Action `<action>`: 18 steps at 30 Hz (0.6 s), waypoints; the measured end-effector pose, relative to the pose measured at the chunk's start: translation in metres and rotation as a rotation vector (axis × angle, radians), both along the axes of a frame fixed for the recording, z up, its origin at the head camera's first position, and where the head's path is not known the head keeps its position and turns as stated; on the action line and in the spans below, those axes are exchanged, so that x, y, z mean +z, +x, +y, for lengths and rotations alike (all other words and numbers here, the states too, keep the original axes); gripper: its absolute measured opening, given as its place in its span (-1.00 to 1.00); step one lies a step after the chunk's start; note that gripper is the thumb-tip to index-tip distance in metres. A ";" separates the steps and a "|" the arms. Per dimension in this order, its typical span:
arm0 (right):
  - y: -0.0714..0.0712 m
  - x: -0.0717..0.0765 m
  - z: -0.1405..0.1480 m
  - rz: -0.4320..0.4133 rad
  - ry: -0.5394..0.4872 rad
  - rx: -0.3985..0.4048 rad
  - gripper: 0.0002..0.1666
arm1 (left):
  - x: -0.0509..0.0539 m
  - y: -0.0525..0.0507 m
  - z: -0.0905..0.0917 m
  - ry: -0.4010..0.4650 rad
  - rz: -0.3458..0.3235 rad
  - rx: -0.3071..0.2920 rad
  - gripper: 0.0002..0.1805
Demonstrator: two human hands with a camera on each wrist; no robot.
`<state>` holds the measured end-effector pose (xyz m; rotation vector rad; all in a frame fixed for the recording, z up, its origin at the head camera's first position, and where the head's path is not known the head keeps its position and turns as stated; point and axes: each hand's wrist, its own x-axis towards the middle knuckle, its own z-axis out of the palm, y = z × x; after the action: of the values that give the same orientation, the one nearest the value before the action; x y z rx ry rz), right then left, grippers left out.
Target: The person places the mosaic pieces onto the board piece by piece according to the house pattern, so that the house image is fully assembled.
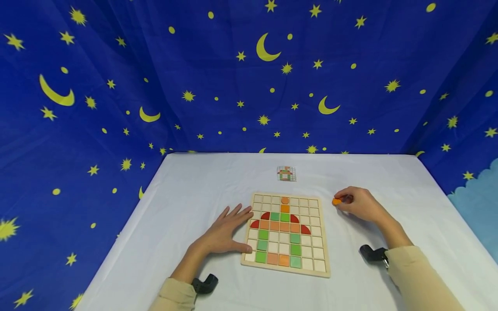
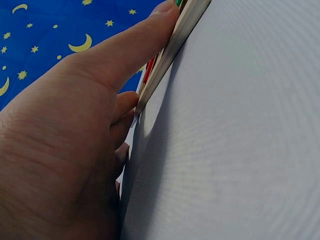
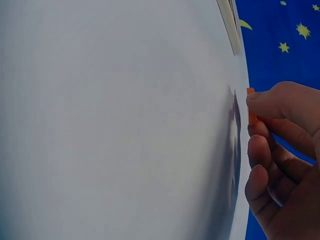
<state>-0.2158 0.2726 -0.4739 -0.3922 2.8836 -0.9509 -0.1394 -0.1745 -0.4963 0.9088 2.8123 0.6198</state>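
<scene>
On the white table lies a square wooden grid board point(image 1: 273, 236) holding green, orange and salmon square tiles, red quarter-round tiles point(image 1: 305, 229) and a round orange tile point(image 1: 285, 201) in the top row. My left hand point(image 1: 223, 234) rests against the board's left side, fingers spread and thumb on its lower left edge. To the right of the board, my right hand point(image 1: 362, 206) pinches a small orange tile point(image 1: 336, 201) between thumb and fingers. That tile point(image 3: 251, 106) appears edge-on just above the table in the right wrist view; its full outline is hidden.
Beyond the board lies a small pattern card point(image 1: 286, 173) showing a similar coloured figure on a grid. A blue curtain point(image 1: 233, 77) with yellow stars and moons stands behind the table. Black wrist devices point(image 1: 206, 285) sit on both forearms.
</scene>
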 end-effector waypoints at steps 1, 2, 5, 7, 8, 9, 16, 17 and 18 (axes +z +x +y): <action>0.000 0.000 -0.002 0.004 -0.007 0.008 -0.65 | 0.000 0.000 0.000 -0.001 0.000 0.001 0.17; -0.001 0.000 -0.004 0.008 -0.012 0.016 -0.65 | 0.000 0.000 0.000 0.001 -0.001 0.001 0.17; -0.002 0.000 -0.011 0.025 -0.027 0.043 -0.66 | 0.001 0.001 0.000 0.005 0.000 0.002 0.17; -0.003 0.000 -0.014 0.030 -0.030 0.059 -0.66 | 0.001 0.001 0.000 0.007 0.000 0.002 0.17; -0.003 0.000 -0.016 0.032 -0.030 0.065 -0.66 | 0.002 0.001 0.001 0.008 -0.001 0.001 0.17; -0.003 0.000 -0.018 0.035 -0.030 0.073 -0.66 | 0.002 0.001 0.001 0.008 -0.001 0.000 0.16; -0.008 0.003 -0.036 0.034 -0.048 0.119 -0.68 | 0.001 0.001 0.001 0.005 0.001 0.005 0.17; -0.008 0.003 -0.039 0.034 -0.048 0.129 -0.68 | 0.001 0.001 0.000 0.005 0.001 0.006 0.17; -0.009 0.004 -0.043 0.034 -0.046 0.136 -0.68 | 0.000 0.001 0.000 0.005 0.001 0.008 0.17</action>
<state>-0.2248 0.2299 -0.4701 -0.6057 2.8256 -0.9981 -0.1386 -0.1743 -0.4962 0.8998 2.8178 0.6285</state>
